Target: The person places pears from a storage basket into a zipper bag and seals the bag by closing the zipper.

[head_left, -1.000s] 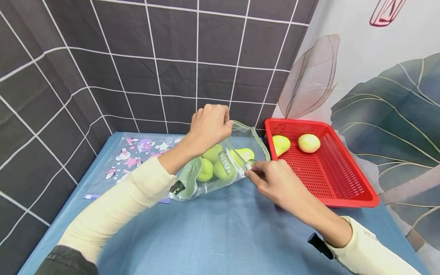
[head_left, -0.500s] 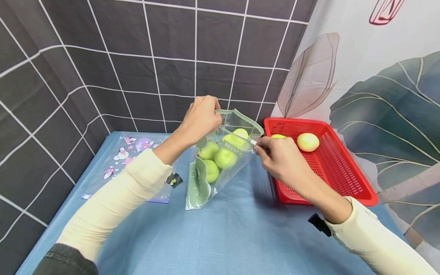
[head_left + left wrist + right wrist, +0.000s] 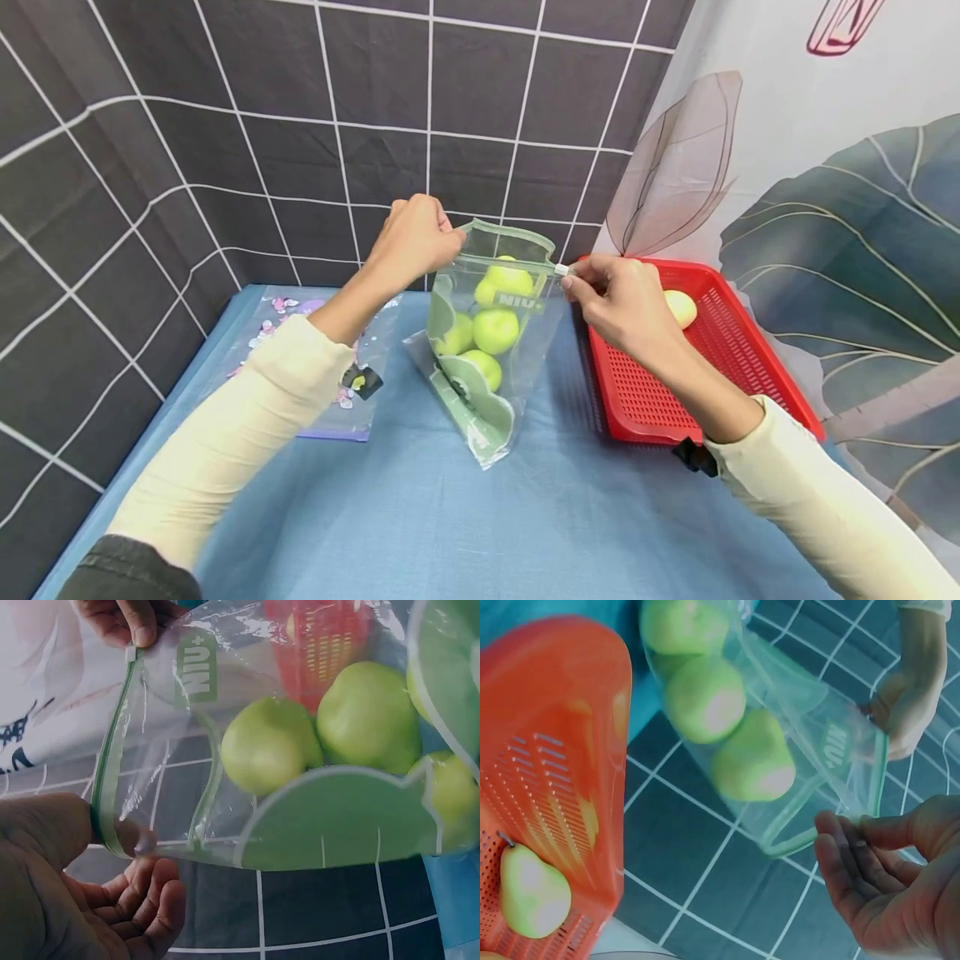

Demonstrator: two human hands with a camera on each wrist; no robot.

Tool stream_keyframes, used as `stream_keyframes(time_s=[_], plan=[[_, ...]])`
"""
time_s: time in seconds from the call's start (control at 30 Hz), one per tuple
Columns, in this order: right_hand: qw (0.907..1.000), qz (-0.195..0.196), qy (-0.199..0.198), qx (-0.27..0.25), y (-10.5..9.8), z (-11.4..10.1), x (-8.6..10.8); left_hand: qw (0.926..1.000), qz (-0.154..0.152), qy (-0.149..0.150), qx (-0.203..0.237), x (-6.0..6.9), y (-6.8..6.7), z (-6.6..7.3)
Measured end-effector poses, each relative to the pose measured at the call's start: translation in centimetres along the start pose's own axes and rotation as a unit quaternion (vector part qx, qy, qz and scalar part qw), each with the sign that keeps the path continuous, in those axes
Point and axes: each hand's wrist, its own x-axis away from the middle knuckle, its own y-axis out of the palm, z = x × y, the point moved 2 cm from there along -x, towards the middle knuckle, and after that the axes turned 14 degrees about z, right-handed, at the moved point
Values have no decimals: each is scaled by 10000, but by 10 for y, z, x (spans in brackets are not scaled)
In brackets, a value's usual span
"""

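The person's left hand (image 3: 415, 237) pinches one top corner of a clear zip bag (image 3: 534, 350), and the right hand (image 3: 622, 300) pinches the opposite end of the bag's mouth at its white slider (image 3: 562, 270), thumb against forefinger. The bag hangs between the hands, its green-edged mouth stretched from one to the other and its body dropping below them; whether the lowest corner touches the desk (image 3: 480, 517) is hard to tell. Several green fruits (image 3: 496, 331) are inside, piled below the level of both hands, behind a "NIU+" label. Just below and beyond the right hand, on its right, is a red basket (image 3: 780, 375) holding a yellowish pear (image 3: 680, 308). A flat printed bag (image 3: 258, 333) with a purple edge lies on the desk, partly under the left forearm.
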Motion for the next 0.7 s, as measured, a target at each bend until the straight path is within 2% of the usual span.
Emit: stream_keyframes(time_s=[0.07, 0.17, 0.3, 0.37, 0.47, 0.7], plan=[[9998, 86, 69, -135, 0, 2, -4, 9998, -103, -142, 17, 0, -2, -3], [9992, 179, 228, -282, -1, 5, -10, 9976, -389, -535, 216, 1, -6, -9], [9968, 297, 585, -462, 1, 11, -17, 9891, -629, -1135, 702, 5, -9, -17], [9942, 317, 816, -632, 1, 13, -20, 9842, -662, -1317, 983, 7, -9, -20], [9879, 299, 1190, -946, 3, 17, -24, 9800, -546, -1375, 1334, 11, -10, -23], [9628, 258, 1841, -1959, 7, 17, -28, 9802, 115, -1274, 1512, 17, -16, -24]])
